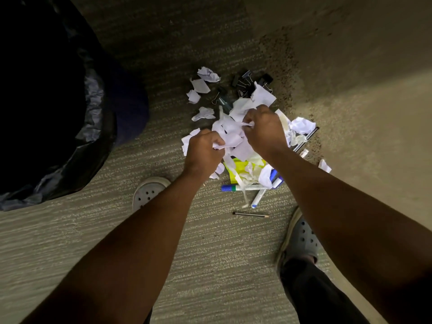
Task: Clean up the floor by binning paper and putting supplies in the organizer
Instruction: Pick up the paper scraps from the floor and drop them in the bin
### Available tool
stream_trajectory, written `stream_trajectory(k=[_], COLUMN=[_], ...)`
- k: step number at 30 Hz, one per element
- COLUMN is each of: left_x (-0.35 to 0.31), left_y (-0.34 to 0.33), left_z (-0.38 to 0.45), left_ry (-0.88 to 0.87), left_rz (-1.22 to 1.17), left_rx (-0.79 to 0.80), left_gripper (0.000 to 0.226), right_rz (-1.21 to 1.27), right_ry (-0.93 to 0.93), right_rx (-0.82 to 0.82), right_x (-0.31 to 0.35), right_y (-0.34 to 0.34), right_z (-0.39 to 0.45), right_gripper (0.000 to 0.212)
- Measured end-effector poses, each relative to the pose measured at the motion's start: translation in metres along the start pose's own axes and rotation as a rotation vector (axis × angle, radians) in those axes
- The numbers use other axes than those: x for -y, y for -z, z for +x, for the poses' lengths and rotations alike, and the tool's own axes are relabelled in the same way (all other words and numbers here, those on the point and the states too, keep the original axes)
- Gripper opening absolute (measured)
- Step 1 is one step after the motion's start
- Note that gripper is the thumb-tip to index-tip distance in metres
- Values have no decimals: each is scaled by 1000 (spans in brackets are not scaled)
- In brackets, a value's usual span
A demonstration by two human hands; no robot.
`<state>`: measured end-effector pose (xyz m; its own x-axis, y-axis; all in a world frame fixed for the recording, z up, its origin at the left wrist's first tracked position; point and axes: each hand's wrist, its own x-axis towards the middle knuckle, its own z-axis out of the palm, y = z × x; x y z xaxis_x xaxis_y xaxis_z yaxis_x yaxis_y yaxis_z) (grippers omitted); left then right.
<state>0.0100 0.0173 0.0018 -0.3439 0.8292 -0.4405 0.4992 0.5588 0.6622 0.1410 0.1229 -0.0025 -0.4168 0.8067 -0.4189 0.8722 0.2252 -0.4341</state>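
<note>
While both hands are buried in the heap, status is as follows.

Left hand: left hand has its fingers curled round a wad of white paper scraps, gripping it at the near-left edge of the heap.
Right hand: right hand pinches and bunches more of the same scraps at the top of the heap; fingertips hidden in paper.
Paper location: most of it lies on the carpet between the feet, with loose crumpled pieces farther out, apart from the heap.
Bin: black-lined bin stands to the left, well apart from the heap; nothing visibly in it, interior too dark to tell.
Supplies: binder clips beyond the heap, blue-capped markers and yellow sticky notes partly under the paper, a pencil lying alone on the near side.
Organizer: not in view.
Risk 1: markers or clips tangled in the handful could be lifted with it and binned, since the paper overlaps them.
Risk 2: thin strips trailing below the hands may drop on the way to the bin; grip looks loose at the edges.
Risk 3: the near foot is close to the heap; a step could scatter or crush supplies.
</note>
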Motion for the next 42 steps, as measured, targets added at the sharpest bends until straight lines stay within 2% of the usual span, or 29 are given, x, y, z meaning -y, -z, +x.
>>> stream_trajectory(k=[5,8,10,13,17,21,24,27,30,33,35,36,39,42], left_x=[-35,-64,-84,-104,-96,-71,-51,-29,-16,-17,-27,-34,-58,-87], left_y=[46,90,128,192,257,291,307,312,307,299,294,291,280,249], left_z=[-40,-70,-89,-108,-118,-110,-101,-96,-96,-105,-112,-115,-123,-121], left_ry=[-37,-53,-72,-108,27,156,206,322,422,355,235,146,-136,-318], left_rz=[-47,-121,-161,-60,3,69,139,214,216,169,142,154,233,174], left_rx=[-170,-287,-426,-637,-782,-863,-868,-700,-552,-602,-722,-789,-904,-803], left_gripper=[15,19,17,17,21,23,27,34,38,38,36,33,20,17], right_rz=[196,338,452,645,812,764,613,351,95,8,141,268,474,444], right_ry=[-113,-144,-124,-37,185,410,499,548,544,574,614,607,469,221], right_rx=[-179,-293,-379,-477,-476,-452,-306,-91,6,4,-68,-162,-436,-448], right_x=[19,50,81,143,231,303,336,349,343,329,319,312,276,218], right_y=[52,94,123,159,172,150,129,110,96,93,96,98,102,99], right_z=[-32,-52,-61,-68,-70,-62,-48,-34,-32,-43,-54,-58,-66,-64], right_gripper=[3,7,9,16,16,21,26,32,34,30,24,20,14,15])
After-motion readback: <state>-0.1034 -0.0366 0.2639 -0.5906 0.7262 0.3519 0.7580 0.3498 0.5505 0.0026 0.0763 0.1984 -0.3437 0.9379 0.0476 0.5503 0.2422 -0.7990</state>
